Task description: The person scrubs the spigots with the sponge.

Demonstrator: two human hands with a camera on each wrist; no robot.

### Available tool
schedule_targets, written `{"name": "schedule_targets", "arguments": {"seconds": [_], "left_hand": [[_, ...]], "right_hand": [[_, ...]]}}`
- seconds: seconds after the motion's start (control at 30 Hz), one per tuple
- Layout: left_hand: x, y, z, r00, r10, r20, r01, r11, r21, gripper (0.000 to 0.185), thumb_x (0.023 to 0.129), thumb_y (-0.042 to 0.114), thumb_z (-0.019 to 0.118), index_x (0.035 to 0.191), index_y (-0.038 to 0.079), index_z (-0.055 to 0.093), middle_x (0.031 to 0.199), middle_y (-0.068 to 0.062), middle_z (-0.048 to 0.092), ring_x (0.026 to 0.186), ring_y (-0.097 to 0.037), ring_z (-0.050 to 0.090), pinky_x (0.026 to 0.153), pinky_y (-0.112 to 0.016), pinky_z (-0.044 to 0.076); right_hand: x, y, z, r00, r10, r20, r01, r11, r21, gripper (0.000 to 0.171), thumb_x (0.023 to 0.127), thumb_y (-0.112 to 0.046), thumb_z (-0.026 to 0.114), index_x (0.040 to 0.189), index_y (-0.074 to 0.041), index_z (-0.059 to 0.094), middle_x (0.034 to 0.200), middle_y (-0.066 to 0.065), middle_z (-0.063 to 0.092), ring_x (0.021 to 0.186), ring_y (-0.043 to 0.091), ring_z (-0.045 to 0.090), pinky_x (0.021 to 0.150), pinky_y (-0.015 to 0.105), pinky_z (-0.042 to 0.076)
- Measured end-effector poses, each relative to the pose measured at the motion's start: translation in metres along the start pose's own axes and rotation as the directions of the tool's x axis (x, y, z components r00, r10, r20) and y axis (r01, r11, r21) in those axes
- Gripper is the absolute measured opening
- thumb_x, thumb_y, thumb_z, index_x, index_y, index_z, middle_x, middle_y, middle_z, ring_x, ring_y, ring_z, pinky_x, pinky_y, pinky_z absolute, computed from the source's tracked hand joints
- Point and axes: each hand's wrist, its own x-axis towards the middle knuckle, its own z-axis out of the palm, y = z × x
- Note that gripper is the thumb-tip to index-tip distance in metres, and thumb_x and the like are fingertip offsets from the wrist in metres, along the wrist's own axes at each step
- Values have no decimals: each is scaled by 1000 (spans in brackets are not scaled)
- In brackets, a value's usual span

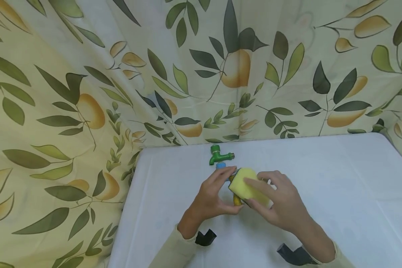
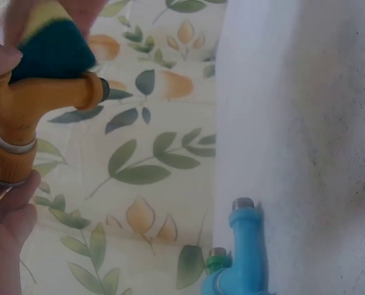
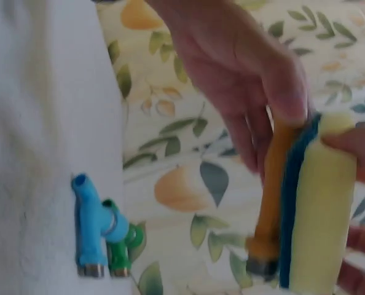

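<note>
My left hand [image 1: 207,197] grips an orange-yellow plastic tap [image 2: 53,98] between thumb and fingers, held above the white table. In the left wrist view its grey-tipped end points to the right. My right hand [image 1: 284,203] holds a yellow sponge [image 1: 245,182], fingers on its soft side and edge. The sponge's dark green scouring side [image 3: 295,203] lies along the tap's body in the right wrist view. From the head, the sponge covers most of the tap.
Beyond my hands, a green tap [image 1: 217,155] lies near the table's back edge. A blue tap [image 3: 91,224] lies just in front of it, partly hidden by my left hand in the head view. The white table [image 1: 348,193] borders a leaf-and-fruit patterned curtain [image 1: 201,104].
</note>
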Motion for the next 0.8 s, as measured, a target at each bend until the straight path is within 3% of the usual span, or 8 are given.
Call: {"name": "schedule_targets", "arguments": {"seconds": [0.23, 0.3, 0.47, 0.7, 0.8], "left_hand": [[-1, -1, 1, 998, -56, 12, 57, 987, -151, 104, 64, 19, 96, 150, -1, 41, 146, -16, 54, 131, -23, 59, 105, -28, 52], [-2, -1, 1, 996, -90, 13, 91, 967, -238, 106, 63, 12, 97, 151, -2, 40, 149, -19, 51, 132, -27, 58, 106, -30, 52], [-2, -2, 0, 988, -153, 32, 151, 878, -454, 104, 61, -4, 95, 149, -6, 40, 150, -24, 47, 137, -36, 53, 108, -39, 49], [-3, -1, -1, 975, -194, 112, 224, 860, -458, 98, 63, -1, 94, 146, 2, 44, 144, -17, 49, 130, -24, 57, 107, -34, 52], [-2, 1, -1, 968, -205, 142, 249, 832, -496, 97, 66, -4, 92, 148, 3, 41, 145, -17, 44, 128, -23, 58, 105, -34, 53]], "right_hand": [[1, 0, -4, 999, 34, 32, -36, 997, 63, 52, 97, -59, 59, 122, -17, 74, 108, 6, 65, 95, 17, 56, 77, 22, 45], [1, 0, -4, 999, 33, 35, -35, 997, 64, 50, 96, -58, 62, 123, -17, 74, 108, 5, 64, 95, 17, 56, 76, 21, 45], [2, -2, -3, 999, 3, 33, -5, 997, 78, 50, 97, -58, 60, 121, -17, 75, 108, 5, 64, 94, 16, 54, 76, 21, 44], [5, -2, -3, 1000, 0, 25, -1, 1000, 31, 53, 99, -61, 52, 120, -18, 75, 106, 7, 62, 94, 18, 52, 74, 26, 44], [7, -3, -3, 1000, -20, 20, 19, 999, 32, 52, 99, -60, 52, 119, -18, 76, 105, 8, 63, 92, 19, 53, 72, 31, 45]]}}
